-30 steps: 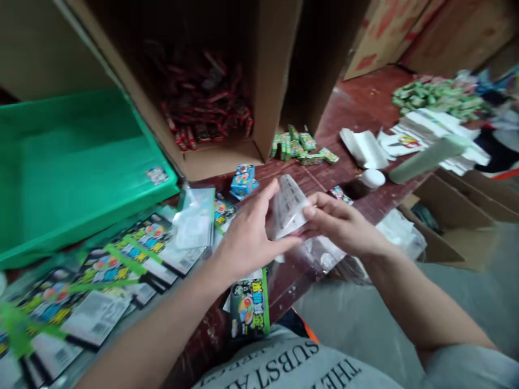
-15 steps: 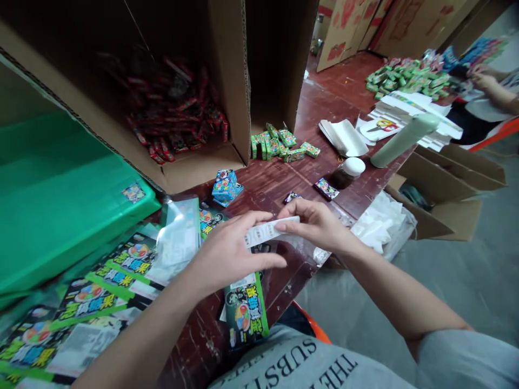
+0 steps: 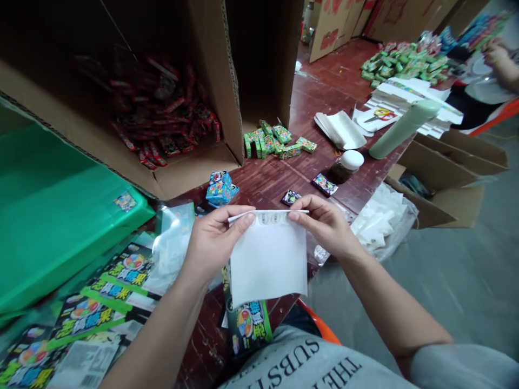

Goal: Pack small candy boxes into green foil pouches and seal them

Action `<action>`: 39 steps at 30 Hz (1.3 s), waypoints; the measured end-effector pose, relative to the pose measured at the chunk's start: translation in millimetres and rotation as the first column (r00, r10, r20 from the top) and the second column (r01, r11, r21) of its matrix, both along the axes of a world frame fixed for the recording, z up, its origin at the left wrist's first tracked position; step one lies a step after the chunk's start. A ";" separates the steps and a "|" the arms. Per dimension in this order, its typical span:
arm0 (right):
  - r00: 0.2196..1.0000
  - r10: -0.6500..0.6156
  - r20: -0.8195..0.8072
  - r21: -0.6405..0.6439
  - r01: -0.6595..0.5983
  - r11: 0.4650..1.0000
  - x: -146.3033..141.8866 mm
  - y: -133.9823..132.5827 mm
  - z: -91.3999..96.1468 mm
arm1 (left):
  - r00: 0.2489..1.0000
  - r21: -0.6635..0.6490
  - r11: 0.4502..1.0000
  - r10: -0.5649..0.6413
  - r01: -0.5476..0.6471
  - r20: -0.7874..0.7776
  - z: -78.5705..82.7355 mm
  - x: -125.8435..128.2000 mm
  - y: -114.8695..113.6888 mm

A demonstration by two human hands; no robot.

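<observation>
A white sheet of paper hangs down between my two hands, its top edge folded over into a narrow strip with round printed marks. My left hand pinches the left end of that fold between thumb and fingers. At the right end, my right hand grips it the same way. Under the sheet lies a black and green printed candy package, partly covered by the paper. Just beyond my right fingers is a small dark candy packet, and another dark packet lies near a white-lidded jar.
Large cardboard boxes stand at the back left, one holding red packets. Green boxes and a blue box stack sit before them. A green bin and printed packages fill the left. At far right is another person's arm.
The paper, earlier a narrow folded strip, now hangs open below the fold. My left hand has turned from spread fingers to a pinch on its left end.
</observation>
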State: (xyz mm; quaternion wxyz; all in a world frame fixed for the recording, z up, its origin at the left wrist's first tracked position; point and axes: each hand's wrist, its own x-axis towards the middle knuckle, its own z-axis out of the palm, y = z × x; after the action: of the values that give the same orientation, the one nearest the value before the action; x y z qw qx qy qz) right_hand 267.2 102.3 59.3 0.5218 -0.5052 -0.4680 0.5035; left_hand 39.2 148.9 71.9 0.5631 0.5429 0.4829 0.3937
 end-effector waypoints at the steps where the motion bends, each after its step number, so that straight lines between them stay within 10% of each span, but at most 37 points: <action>1: 1.000 -0.028 0.009 0.011 0.028 1.000 1.1 0.5 -0.7 | 0.999 -0.005 1.000 0.030 -0.030 0.019 -4.0 2.8 0.7; 9: 0.995 -0.096 0.022 -0.077 0.098 0.992 10.7 9.0 -23.0 | 1.000 -0.128 0.992 0.018 -0.015 0.018 -36.0 6.8 7.9; 17: 0.991 0.076 -0.112 -0.155 -0.093 0.984 3.0 16.5 -24.3 | 0.998 -0.129 0.991 0.028 -0.021 0.056 -46.9 8.6 9.1; 30: 0.998 0.008 -0.064 -0.179 -0.020 0.984 -8.8 22.8 -32.7 | 0.995 -0.261 0.965 0.034 -0.008 0.093 -49.1 12.1 17.6; 39: 0.985 0.023 0.172 -0.118 -0.003 0.993 57.6 66.7 -81.9 | 1.000 -0.232 0.973 0.024 -0.023 0.001 -65.4 5.7 41.8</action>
State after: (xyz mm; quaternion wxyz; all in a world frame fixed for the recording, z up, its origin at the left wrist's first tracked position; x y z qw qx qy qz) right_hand 324.7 169.0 -22.6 0.4451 -0.5738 -0.4845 0.4878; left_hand 44.9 190.7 6.5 0.6189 0.4670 0.5307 0.3425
